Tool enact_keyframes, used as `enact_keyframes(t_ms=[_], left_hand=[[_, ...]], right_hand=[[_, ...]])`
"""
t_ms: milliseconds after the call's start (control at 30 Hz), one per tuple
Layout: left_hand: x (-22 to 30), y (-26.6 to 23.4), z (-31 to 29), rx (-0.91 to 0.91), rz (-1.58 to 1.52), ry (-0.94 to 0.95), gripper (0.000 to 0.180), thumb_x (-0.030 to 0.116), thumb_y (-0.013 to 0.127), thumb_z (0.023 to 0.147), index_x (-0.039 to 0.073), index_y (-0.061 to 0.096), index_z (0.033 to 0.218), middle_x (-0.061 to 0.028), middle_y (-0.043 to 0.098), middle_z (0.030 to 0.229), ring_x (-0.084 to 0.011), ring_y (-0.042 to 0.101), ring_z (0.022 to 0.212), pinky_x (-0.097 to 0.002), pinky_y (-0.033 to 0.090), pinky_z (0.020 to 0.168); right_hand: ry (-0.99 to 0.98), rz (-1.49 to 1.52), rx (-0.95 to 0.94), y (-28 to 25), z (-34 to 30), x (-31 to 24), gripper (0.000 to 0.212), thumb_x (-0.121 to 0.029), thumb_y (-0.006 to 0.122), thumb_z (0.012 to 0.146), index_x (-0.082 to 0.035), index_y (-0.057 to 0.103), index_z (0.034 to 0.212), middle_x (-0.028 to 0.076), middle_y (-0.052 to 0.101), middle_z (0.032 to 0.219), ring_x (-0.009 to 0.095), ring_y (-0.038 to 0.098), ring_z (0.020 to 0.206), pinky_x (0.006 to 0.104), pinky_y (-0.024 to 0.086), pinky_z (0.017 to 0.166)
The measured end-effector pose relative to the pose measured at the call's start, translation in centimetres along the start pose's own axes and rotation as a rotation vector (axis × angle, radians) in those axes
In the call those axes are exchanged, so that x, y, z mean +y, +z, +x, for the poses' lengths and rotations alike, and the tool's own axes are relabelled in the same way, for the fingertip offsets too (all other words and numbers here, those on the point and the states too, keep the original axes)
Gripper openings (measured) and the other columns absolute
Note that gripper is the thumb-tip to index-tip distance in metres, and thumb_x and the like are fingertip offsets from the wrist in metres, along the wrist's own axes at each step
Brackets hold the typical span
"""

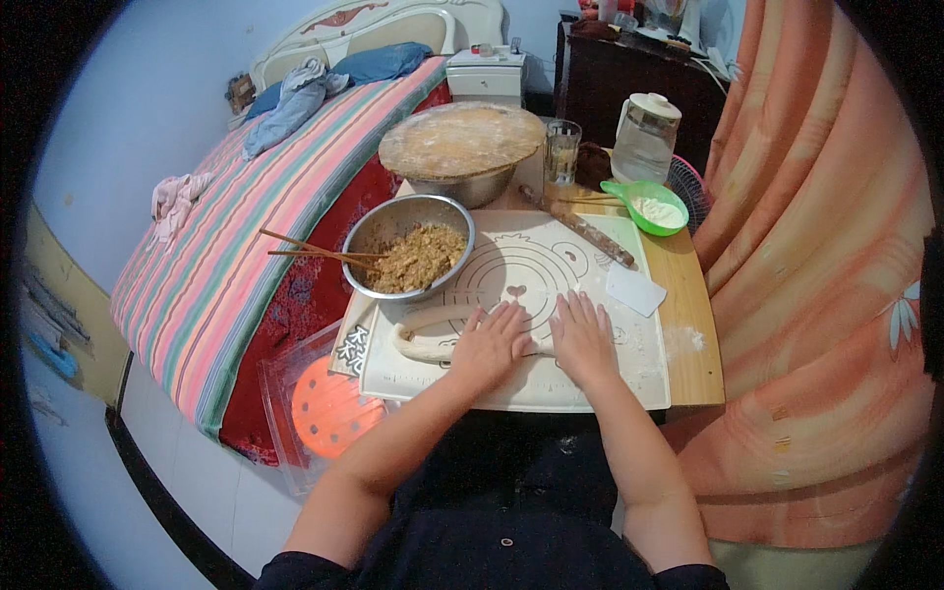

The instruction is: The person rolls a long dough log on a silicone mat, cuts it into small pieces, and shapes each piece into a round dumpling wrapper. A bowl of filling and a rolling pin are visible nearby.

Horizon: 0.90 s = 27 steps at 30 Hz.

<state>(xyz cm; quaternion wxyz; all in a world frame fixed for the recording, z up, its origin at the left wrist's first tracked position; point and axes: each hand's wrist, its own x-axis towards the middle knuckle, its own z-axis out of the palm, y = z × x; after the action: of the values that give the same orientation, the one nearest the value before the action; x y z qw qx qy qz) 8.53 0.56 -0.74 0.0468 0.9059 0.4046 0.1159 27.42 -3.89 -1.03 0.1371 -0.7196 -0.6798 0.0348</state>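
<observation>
A long rope of pale dough (418, 348) lies on a cream printed mat (629, 382), its left part curved back in a loop. My left hand (490, 346) rests flat on the dough with fingers stretched out. Also flat, with fingers extended, my right hand (584, 339) lies at the rope's right part; the dough beneath both palms is mostly hidden. Beyond my left hand stands a metal bowl (469, 228) of brown minced filling (418, 258), with chopsticks (320, 253) leaning over its left rim. A white flat scraper (635, 290) lies past my right hand.
A floury rolling pin (590, 234) lies across the mat's far right. Behind are a round wooden board (460, 143) on a metal basin (472, 189), a glass (561, 155), a water pitcher (645, 143) and a green scoop (618, 191) of flour. An orange curtain (816, 295) hangs right.
</observation>
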Motion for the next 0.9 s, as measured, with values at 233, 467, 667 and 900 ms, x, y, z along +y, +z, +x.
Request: enact_keyframes(t_ms=[233, 467, 667, 900], left_hand=[[1.3, 1.2, -2.1, 0.045, -0.012, 0.141, 0.054, 0.041, 0.04, 0.101, 0.011, 0.042, 0.146, -0.0079, 0.04, 0.153, -0.0227, 0.035, 0.143, -0.0503, 0.023, 0.117], [1.1, 1.6, 0.9, 0.05, 0.008, 0.034, 0.058, 0.043, 0.042, 0.1, 0.007, 0.041, 0.146, -0.0127, 0.04, 0.152, -0.0267, 0.034, 0.143, -0.0537, 0.023, 0.116], [3.4, 0.8, -6.5, 0.039, -0.137, 0.187, 0.065, 0.046, 0.044, 0.099, 0.006, 0.035, 0.149, -0.0123, 0.034, 0.156, -0.0256, 0.027, 0.147, -0.0525, 0.017, 0.118], [0.0, 0.1, 2.9, 0.107, -0.346, -0.012, 0.057, 0.042, 0.04, 0.101, 0.004, 0.043, 0.143, -0.0135, 0.042, 0.151, -0.0277, 0.035, 0.142, -0.0505, 0.023, 0.117]], right_hand=[[-0.153, -0.028, 0.019, -1.2, -6.1, -1.6, 0.052, -0.033, 0.046, 0.098, -0.005, 0.046, 0.143, 0.014, 0.042, 0.15, 0.032, 0.033, 0.142, 0.0524, 0.018, 0.118], [-0.096, -0.039, 0.037, 0.0, -0.4, -0.7, 0.05, -0.028, 0.045, 0.098, -0.004, 0.047, 0.141, 0.014, 0.043, 0.15, 0.032, 0.033, 0.142, 0.0526, 0.018, 0.118], [-0.166, -0.074, -0.079, -0.7, -9.7, -2.5, 0.067, -0.026, 0.058, 0.088, -0.001, 0.037, 0.147, 0.014, 0.033, 0.155, 0.033, 0.028, 0.144, 0.0543, 0.016, 0.118], [-0.066, -0.076, 0.014, -1.8, 2.1, -0.4, 0.053, -0.033, 0.042, 0.099, -0.005, 0.044, 0.144, 0.015, 0.038, 0.153, 0.031, 0.025, 0.146, 0.0522, 0.013, 0.12]])
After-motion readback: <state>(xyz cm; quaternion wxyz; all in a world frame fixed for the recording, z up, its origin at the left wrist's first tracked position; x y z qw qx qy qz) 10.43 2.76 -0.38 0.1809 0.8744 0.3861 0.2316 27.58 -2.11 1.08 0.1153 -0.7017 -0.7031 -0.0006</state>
